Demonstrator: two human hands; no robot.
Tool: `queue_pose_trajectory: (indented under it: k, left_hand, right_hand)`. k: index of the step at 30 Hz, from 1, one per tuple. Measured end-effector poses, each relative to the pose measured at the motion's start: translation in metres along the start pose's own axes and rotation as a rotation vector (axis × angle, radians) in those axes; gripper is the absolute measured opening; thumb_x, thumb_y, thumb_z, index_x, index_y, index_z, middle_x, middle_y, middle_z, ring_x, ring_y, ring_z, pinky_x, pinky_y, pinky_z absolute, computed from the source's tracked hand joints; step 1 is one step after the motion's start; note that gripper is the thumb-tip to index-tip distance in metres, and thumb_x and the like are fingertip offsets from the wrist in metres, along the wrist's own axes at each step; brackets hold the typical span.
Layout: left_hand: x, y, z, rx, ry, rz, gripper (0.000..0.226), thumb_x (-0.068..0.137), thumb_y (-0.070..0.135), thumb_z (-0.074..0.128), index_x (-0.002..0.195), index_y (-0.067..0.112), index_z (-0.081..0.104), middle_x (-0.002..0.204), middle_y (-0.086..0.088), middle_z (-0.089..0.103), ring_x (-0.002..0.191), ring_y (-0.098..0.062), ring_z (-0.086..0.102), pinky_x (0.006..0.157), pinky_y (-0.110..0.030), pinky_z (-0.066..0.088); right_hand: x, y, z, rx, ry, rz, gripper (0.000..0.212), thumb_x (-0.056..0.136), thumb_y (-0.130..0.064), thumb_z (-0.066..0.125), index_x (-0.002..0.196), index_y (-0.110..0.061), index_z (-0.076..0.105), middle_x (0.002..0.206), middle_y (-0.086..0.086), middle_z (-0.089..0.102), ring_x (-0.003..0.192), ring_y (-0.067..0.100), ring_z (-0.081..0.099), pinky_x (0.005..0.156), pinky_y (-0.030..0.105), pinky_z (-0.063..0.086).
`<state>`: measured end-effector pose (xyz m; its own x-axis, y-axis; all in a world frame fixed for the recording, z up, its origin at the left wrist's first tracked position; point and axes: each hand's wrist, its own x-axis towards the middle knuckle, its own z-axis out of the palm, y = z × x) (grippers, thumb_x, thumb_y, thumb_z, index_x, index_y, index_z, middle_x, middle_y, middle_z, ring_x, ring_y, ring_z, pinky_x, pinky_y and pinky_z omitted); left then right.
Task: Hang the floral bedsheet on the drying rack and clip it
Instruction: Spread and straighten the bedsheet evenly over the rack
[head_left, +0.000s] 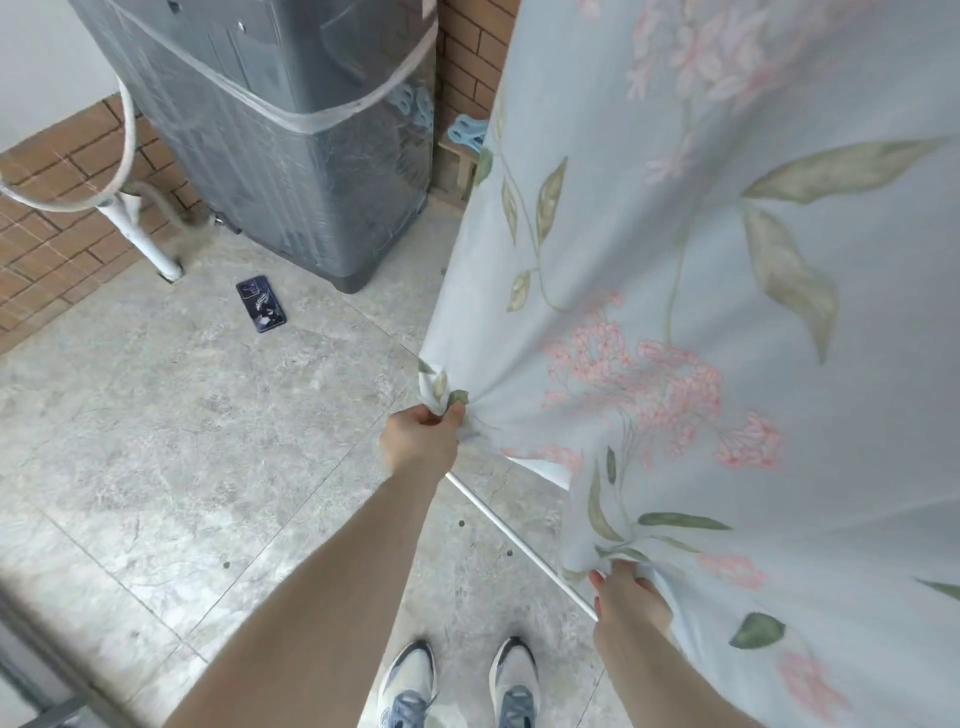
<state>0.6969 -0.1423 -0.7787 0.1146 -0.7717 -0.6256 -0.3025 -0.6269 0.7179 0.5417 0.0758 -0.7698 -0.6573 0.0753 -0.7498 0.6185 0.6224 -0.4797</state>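
Lying on grey floor at 10 o'clock: dark phone (261, 303), near covered washing machine (291, 130) at 12. Left hand (422, 439) at centre pinches gathered corner of floral bedsheet (701, 291). White rack bar (511, 540) runs between hands. Right hand (631, 597) at 5 o'clock grips sheet's lower edge; sheet hangs, filling 3 o'clock side.

Grey tiled floor (208, 467), brick wall (52, 234)

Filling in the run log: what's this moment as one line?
stage: spreading | left hand: grips floral bedsheet edge | right hand: grips lower edge | white rack bar: below sheet | clips: none on sheet
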Motion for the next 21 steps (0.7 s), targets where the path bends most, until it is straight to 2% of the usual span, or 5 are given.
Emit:
queue_pose_trajectory:
  k: [3,10,15,18,21]
  left_hand:
    - [0.013,-0.008,0.005,0.052,-0.011,-0.003,0.042,0.083,0.054,0.079,0.067,0.016,0.073,0.067,-0.003,0.075,0.07,-0.027,0.072,0.07,-0.044,0.062]
    - [0.034,-0.01,0.023,0.124,0.004,0.001,0.047,0.083,0.056,0.077,0.064,0.014,0.067,0.071,-0.01,0.075,0.075,-0.03,0.076,0.07,-0.046,0.063]
    - [0.06,0.001,0.026,0.21,0.058,0.027,0.042,0.089,0.051,0.072,0.073,0.012,0.073,0.074,-0.009,0.076,0.077,-0.029,0.075,0.061,-0.032,0.057]
    - [0.069,0.005,0.02,0.207,0.058,0.003,0.043,0.087,0.053,0.072,0.081,0.011,0.076,0.078,-0.01,0.077,0.078,-0.031,0.076,0.074,-0.042,0.064]
    - [0.053,0.004,0.013,0.206,0.017,-0.051,0.045,0.086,0.051,0.076,0.111,0.013,0.075,0.08,-0.006,0.076,0.077,-0.024,0.077,0.078,-0.043,0.065]
  right_hand:
    - [0.014,0.008,-0.002,0.004,0.012,0.011,0.004,0.1,-0.01,0.056,0.099,-0.006,0.056,0.087,0.012,0.062,0.074,0.024,0.062,0.079,0.042,0.048]
    - [0.049,0.018,0.005,0.103,0.015,0.095,0.014,0.105,-0.025,0.053,0.1,-0.015,0.062,0.117,0.017,0.069,0.094,0.026,0.07,0.091,0.036,0.051]
    - [0.065,0.02,0.011,0.067,0.041,0.143,0.022,0.104,-0.032,0.055,0.096,-0.012,0.061,0.082,0.0,0.066,0.105,0.035,0.071,0.097,0.039,0.054]
    - [0.059,0.015,0.013,0.123,0.021,0.158,0.029,0.103,-0.031,0.059,0.127,-0.014,0.058,0.104,-0.001,0.067,0.076,0.016,0.067,0.062,0.026,0.053]
    - [0.052,0.015,0.0,0.097,-0.036,0.225,0.035,0.105,-0.034,0.055,0.127,-0.006,0.058,0.113,0.004,0.067,0.075,0.013,0.065,0.039,0.018,0.052]
